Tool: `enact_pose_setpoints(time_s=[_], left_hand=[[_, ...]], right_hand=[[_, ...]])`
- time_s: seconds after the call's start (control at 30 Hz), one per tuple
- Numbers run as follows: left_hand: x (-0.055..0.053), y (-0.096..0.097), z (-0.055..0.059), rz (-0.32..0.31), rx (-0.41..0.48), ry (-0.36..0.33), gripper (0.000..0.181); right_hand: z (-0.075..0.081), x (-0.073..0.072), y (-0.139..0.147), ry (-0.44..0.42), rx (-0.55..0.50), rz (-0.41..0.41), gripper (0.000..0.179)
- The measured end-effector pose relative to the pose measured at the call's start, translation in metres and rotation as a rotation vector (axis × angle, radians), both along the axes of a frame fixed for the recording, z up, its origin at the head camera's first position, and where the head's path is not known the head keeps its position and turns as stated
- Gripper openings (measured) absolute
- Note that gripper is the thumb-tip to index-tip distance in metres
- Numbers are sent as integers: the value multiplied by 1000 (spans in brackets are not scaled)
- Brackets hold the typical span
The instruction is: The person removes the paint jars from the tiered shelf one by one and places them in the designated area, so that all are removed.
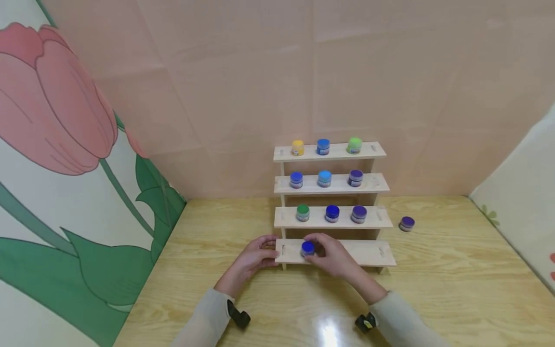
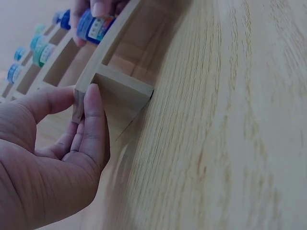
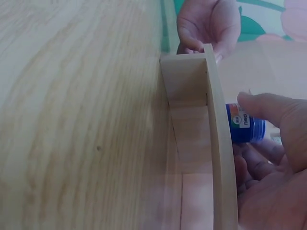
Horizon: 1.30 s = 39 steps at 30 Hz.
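A small blue paint jar [image 1: 308, 248] stands on the lowest step of a pale wooden tiered shelf [image 1: 364, 250], left of its middle. My right hand [image 1: 331, 255] holds this jar from the right, with the thumb against its labelled side in the right wrist view. At the left end of the same step, my left hand [image 1: 257, 254] pinches the board's end between thumb and fingers, as the left wrist view shows. The jar's base meets the board in the right wrist view.
Three jars stand on each upper step, among them a yellow jar [image 1: 297, 148], a light green jar [image 1: 354, 145] and a dark green jar [image 1: 303, 213]. A purple jar [image 1: 406, 223] sits on the wooden table [image 1: 446, 270], right of the shelf. Behind hangs a pinkish cloth [image 1: 234, 106].
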<state>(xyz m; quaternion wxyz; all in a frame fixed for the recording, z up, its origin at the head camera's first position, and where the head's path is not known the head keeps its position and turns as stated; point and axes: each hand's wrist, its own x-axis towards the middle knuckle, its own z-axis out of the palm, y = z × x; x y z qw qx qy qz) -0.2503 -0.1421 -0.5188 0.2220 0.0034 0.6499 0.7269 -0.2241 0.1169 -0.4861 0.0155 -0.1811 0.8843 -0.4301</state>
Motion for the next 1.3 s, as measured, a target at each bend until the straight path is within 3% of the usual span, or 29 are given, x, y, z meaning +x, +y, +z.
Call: enact_pose_setpoints(time_s=[0.37,0.67,0.93,1.3], left_hand=[[-1,0,0,-7,23,2,57],[-2,2,-1,2,14,9,55],[1,0,-1,6,11,17,57],[1,0,-3,3,14,28,57]], right_hand=[[1,4,-2,50,18,-27,41],[7,13,12,39,53,-46,43],[14,19,41,10,60,-39,40],[20,34,94,100,-2,-70,42]])
